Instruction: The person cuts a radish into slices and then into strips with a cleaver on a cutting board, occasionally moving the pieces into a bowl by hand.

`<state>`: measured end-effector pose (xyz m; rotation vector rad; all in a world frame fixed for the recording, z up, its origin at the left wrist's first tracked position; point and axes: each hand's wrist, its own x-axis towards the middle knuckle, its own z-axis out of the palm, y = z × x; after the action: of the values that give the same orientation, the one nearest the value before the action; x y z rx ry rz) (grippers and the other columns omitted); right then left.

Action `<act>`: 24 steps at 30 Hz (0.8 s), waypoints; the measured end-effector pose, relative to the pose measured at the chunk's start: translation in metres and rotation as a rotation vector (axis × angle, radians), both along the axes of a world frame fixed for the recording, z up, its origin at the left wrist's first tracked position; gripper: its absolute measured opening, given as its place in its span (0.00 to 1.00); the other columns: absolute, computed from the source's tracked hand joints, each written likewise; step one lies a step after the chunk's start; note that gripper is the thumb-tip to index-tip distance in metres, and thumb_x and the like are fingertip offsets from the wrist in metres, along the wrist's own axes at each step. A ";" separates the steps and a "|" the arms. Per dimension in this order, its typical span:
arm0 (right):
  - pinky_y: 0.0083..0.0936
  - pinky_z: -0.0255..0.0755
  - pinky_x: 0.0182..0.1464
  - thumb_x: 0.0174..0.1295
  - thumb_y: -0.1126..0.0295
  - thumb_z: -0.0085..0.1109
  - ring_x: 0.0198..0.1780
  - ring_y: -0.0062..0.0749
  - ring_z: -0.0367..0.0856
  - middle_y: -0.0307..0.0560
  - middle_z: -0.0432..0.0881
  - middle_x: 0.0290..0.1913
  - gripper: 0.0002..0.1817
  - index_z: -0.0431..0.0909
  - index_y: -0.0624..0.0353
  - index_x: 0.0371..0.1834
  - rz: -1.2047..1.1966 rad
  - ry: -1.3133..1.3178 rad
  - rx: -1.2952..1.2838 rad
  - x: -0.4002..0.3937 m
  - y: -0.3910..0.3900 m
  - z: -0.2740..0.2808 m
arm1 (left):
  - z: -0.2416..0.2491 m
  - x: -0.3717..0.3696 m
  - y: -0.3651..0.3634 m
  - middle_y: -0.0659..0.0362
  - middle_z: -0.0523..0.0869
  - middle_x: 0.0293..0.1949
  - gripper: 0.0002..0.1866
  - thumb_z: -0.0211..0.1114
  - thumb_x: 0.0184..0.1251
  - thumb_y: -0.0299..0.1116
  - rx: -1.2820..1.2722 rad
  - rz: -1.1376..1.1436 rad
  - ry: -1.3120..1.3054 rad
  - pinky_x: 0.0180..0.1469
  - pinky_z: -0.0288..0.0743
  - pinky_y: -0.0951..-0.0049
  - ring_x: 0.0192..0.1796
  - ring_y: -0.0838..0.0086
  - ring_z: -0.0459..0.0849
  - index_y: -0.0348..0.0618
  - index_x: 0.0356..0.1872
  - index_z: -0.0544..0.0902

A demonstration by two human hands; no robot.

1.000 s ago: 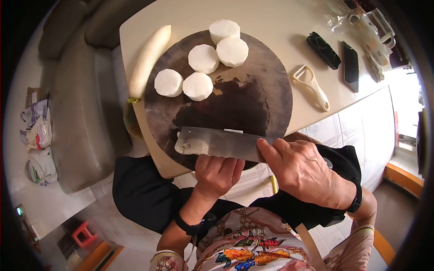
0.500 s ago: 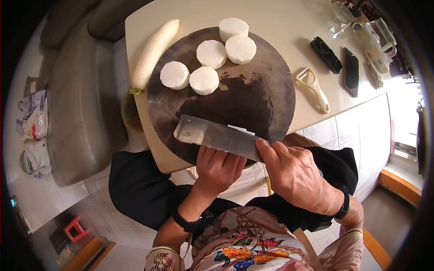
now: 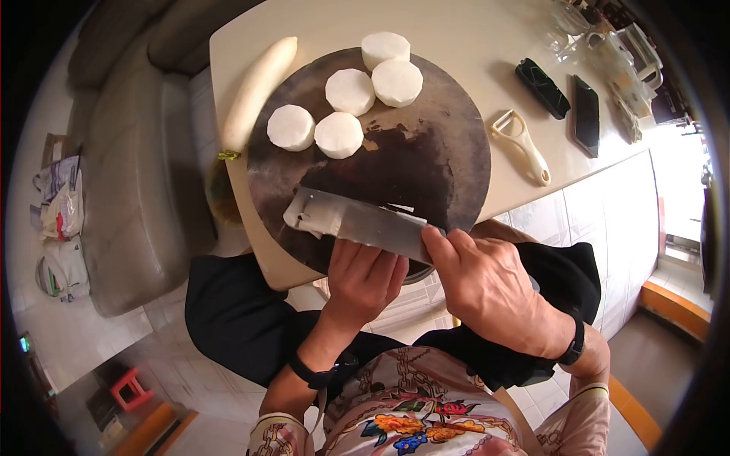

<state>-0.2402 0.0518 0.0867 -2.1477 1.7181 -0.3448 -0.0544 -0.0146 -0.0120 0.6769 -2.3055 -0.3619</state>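
The right hand point(image 3: 494, 292) grips the cleaver point(image 3: 357, 220), fingers wrapped around its handle end; the blade's long axis runs along the cutting board point(image 3: 449, 152)'s near edge, above the left hand point(image 3: 365, 277)'s curled fingers pressing a mostly hidden radish piece point(image 3: 308, 223)

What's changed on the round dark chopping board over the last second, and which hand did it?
The steel cleaver in the right hand has swung: a second ago it lay level, now its tip is raised toward the left. The left hand stays curled against the blade at the near edge of the round dark chopping board. The five white radish rounds, the whole white radish and the cream peeler have not moved.
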 end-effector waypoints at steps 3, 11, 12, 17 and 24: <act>0.30 0.78 0.25 0.54 0.76 0.58 0.26 0.38 0.85 0.52 0.78 0.32 0.24 0.73 0.80 0.53 0.058 0.123 -0.060 -0.001 0.003 0.003 | 0.003 0.000 0.001 0.50 0.86 0.47 0.15 0.72 0.56 0.29 0.013 -0.002 -0.034 0.57 0.77 0.46 0.50 0.50 0.84 0.36 0.45 0.88; 0.35 0.77 0.30 0.53 0.80 0.58 0.28 0.46 0.82 0.54 0.76 0.32 0.27 0.69 0.78 0.59 0.022 0.129 0.011 0.014 -0.007 -0.001 | 0.005 -0.004 0.000 0.51 0.85 0.47 0.15 0.73 0.57 0.29 -0.007 0.015 -0.022 0.57 0.76 0.46 0.52 0.50 0.83 0.35 0.45 0.87; 0.35 0.77 0.30 0.53 0.80 0.58 0.28 0.46 0.82 0.54 0.76 0.32 0.27 0.69 0.78 0.59 0.019 0.131 0.008 0.012 -0.007 -0.002 | 0.004 -0.004 0.001 0.51 0.85 0.47 0.15 0.73 0.57 0.29 -0.010 0.013 -0.021 0.57 0.76 0.46 0.52 0.50 0.83 0.35 0.45 0.87; 0.36 0.75 0.30 0.50 0.81 0.59 0.28 0.47 0.81 0.53 0.76 0.32 0.30 0.68 0.76 0.60 -0.036 0.026 0.005 0.002 0.005 0.000 | -0.002 -0.001 0.000 0.49 0.84 0.48 0.14 0.72 0.56 0.28 0.012 0.006 0.004 0.58 0.76 0.45 0.53 0.48 0.82 0.34 0.44 0.87; 0.30 0.76 0.24 0.53 0.76 0.58 0.24 0.38 0.83 0.51 0.77 0.31 0.25 0.72 0.79 0.54 0.017 0.099 -0.027 -0.001 0.008 0.003 | -0.002 0.000 0.001 0.49 0.85 0.47 0.15 0.72 0.56 0.30 0.033 -0.001 -0.044 0.61 0.73 0.43 0.53 0.48 0.83 0.36 0.44 0.88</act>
<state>-0.2413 0.0602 0.0894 -2.2317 1.7573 -0.2623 -0.0546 -0.0137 -0.0141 0.7068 -2.3462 -0.3891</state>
